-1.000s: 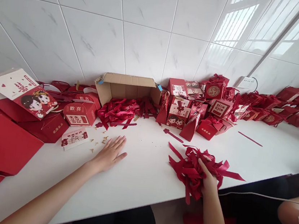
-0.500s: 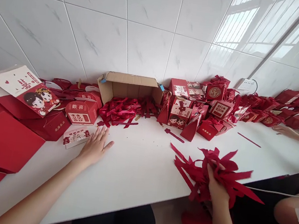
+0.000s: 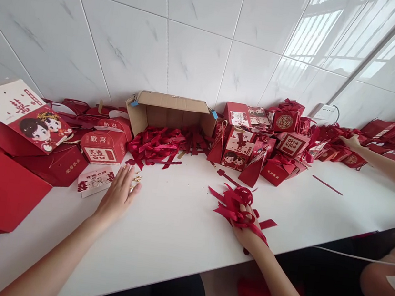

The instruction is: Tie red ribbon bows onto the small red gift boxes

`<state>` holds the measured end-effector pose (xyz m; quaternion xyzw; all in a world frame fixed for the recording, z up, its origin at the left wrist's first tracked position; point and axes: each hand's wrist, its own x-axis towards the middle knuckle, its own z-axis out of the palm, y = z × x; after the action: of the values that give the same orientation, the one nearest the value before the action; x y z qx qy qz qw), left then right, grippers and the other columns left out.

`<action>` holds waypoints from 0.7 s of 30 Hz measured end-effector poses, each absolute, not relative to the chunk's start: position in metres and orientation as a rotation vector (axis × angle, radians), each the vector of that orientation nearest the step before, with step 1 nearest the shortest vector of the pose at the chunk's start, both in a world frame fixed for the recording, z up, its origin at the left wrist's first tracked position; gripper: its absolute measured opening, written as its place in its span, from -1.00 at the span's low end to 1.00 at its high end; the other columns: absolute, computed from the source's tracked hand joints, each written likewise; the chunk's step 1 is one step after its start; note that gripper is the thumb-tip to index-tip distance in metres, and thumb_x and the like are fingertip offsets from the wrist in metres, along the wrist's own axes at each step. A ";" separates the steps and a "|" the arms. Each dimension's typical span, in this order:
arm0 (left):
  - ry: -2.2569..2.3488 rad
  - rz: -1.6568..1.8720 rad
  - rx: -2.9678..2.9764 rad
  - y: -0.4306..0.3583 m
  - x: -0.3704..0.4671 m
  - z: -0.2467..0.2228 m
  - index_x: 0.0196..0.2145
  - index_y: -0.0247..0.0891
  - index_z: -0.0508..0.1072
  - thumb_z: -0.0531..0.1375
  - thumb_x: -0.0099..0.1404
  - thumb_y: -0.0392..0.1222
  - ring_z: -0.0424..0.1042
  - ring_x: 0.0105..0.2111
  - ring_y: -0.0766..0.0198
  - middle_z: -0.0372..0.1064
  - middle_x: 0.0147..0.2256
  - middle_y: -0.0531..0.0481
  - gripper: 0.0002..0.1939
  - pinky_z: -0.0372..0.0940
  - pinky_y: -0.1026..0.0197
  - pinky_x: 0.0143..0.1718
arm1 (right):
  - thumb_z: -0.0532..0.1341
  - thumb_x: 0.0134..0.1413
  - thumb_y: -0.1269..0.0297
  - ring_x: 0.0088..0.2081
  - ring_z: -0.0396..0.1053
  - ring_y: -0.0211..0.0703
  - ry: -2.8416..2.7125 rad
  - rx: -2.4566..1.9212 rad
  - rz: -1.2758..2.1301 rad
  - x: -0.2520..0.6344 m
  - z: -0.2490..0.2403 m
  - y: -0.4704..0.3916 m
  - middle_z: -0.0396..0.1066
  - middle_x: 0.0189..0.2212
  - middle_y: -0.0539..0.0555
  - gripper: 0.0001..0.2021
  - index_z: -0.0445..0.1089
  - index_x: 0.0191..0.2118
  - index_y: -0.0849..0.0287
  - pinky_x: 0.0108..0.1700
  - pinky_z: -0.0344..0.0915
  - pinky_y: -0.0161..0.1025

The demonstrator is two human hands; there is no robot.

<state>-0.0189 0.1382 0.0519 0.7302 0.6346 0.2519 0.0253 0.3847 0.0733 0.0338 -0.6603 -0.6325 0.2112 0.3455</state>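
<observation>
A: While the right hand (image 3: 246, 223) is closed round that bunch of red ribbons (image 3: 236, 203) on the white table (image 3: 180, 232), what should it mind?

B: I'd say keep the fist snug near the bunch's middle, so no strip slides out, and let the loose ends lie on the table rather than hang off the near edge. The strips fan out beyond the fingertips, away from the wrist.

A: So which way does the bunch run?

B: Its long axis seems to go from the knuckles up and leftward, toward the heap of gift boxes (image 3: 256, 141) by the wall; a few tails trail back past the wrist.

A: And the left hand (image 3: 118, 193)?

B: Flat and open, palm down, fingers spread, holding nothing. Small gold pins (image 3: 134, 184) lie just beside its fingertips, a printed card (image 3: 94, 181) just left of them. A careful sweep would gather the pins without scattering them.

A: The cardboard box (image 3: 171, 113)?

B: Well beyond both hands, more ribbons spilling out. Another person's arm (image 3: 379, 163) reaches in far right.
</observation>
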 end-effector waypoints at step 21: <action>1.961 0.723 2.170 0.141 -0.024 0.045 0.27 -0.33 0.03 -0.19 0.37 0.10 -0.17 0.32 0.01 -0.08 0.30 -0.25 -0.36 -0.12 -0.13 0.28 | 0.11 0.13 0.24 0.05 0.21 -0.04 -2.225 -1.473 0.536 0.297 0.041 0.205 0.25 0.10 0.09 -0.61 0.26 0.09 0.05 -0.01 0.26 -0.16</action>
<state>-0.0241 0.1409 0.0448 0.7187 0.6496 0.2394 0.0644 0.2968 0.2051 0.0409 -0.5291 -0.7997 0.1927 0.2083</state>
